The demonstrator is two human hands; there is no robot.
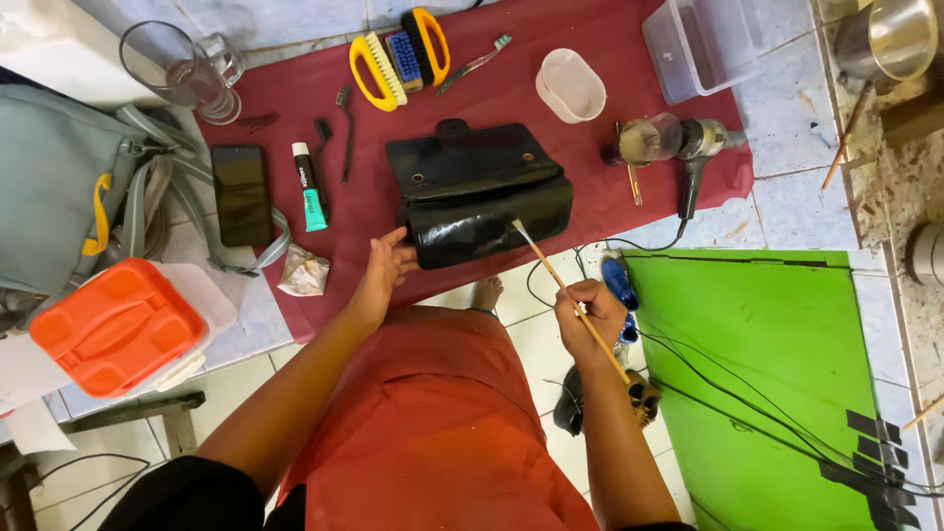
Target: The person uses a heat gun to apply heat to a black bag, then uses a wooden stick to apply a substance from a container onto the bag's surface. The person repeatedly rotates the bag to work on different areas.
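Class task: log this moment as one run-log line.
left hand: steadies black bag | right hand: holds brush, tip on bag | surface: red cloth

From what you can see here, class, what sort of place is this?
Probably a small home workshop for cleaning or restoring leather goods: a glossy black leather bag on a dark red cloth, yellow-handled scrub brushes, and a thin wooden-handled paintbrush in the right hand.
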